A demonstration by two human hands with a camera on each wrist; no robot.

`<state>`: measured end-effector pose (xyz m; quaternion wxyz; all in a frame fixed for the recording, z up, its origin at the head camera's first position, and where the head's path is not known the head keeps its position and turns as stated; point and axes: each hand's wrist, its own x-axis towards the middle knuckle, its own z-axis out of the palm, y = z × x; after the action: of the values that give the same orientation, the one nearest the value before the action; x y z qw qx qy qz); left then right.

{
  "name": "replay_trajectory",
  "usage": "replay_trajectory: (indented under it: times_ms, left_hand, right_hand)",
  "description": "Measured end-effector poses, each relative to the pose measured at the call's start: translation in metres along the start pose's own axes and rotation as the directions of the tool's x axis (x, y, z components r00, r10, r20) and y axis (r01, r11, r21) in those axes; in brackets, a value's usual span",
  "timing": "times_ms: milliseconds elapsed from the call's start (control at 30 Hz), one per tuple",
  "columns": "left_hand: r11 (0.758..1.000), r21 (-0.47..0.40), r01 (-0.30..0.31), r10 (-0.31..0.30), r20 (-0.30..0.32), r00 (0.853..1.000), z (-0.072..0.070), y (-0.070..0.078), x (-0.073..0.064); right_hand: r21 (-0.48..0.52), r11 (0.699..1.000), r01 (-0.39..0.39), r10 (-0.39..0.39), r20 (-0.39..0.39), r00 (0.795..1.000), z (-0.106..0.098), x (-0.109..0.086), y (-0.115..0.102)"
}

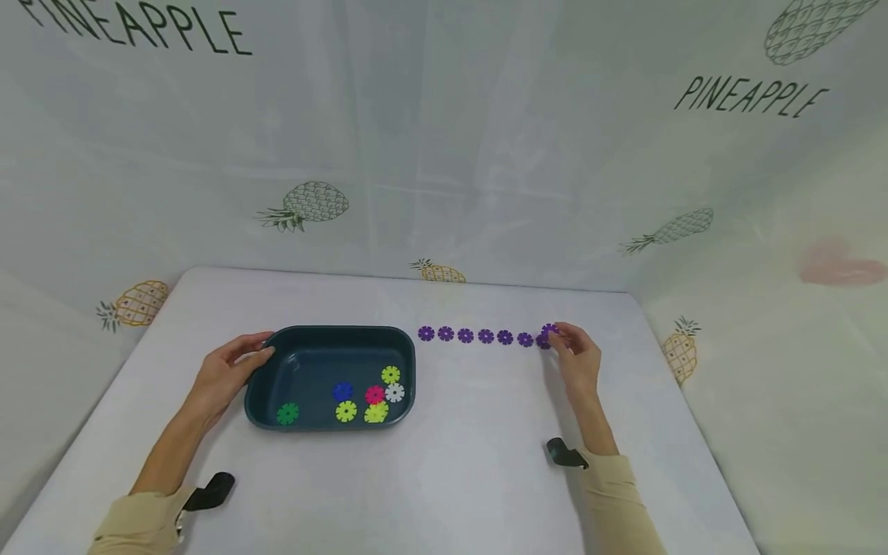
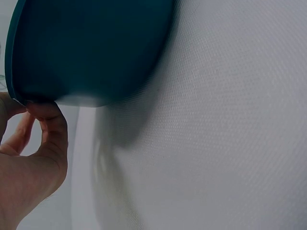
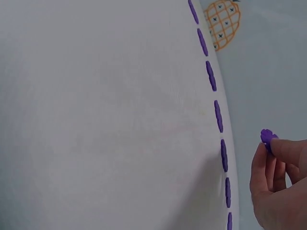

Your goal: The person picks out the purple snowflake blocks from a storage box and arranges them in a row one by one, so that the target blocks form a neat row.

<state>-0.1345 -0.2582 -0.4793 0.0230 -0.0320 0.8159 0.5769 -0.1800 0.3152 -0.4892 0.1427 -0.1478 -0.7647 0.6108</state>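
My left hand [image 1: 225, 375] pinches the left rim of a dark teal tray [image 1: 315, 330]; in the left wrist view, thumb and fingers meet at the edge of the tray [image 2: 91, 48]. Between the thumb and fingers of my right hand [image 1: 577, 361] is a purple notched disc [image 3: 267, 139], held above the table near the right end of a row. That row is made of several matching purple discs [image 1: 486, 336], lying flat and spaced apart, stretching rightward from the tray. The last row disc [image 1: 543, 341] is partly covered in the head view by the held one.
Inside the tray lie notched discs: green [image 1: 287, 414], blue [image 1: 343, 391], white [image 1: 395, 393], red [image 1: 375, 395] and several yellow ones [image 1: 346, 412]. The white table [image 1: 444, 486] ends at a back edge just beyond the row, before a pineapple-print curtain [image 1: 388, 139].
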Motion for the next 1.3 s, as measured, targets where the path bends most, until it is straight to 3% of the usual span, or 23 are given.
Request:
replay_trajectory:
  times_ms: [267,600,933,1300]
  left_hand:
    - [1.0,-0.014,0.006,-0.006,0.006,1.0,-0.002,0.002,-0.002]
    - [0.998,0.058,0.022,-0.025,0.051,0.998,-0.007,0.013,0.0]
    - [0.993,0.118,0.03,-0.038,0.063,0.997,-0.009,0.018,0.001]
    - [0.996,0.086,0.039,-0.044,0.056,0.997,-0.007,0.014,0.002]
  right_hand:
    - [-0.02,1.0,-0.012,0.011,-0.067,0.998,-0.019,0.003,0.006]
    - [-0.013,0.997,-0.077,0.075,-0.143,0.987,-0.044,0.015,0.018]
    - [-0.083,0.992,-0.092,0.077,-0.171,0.982,-0.059,0.022,0.023]
    - [-0.24,0.963,-0.124,0.075,-0.204,0.976,-0.078,0.032,0.029]
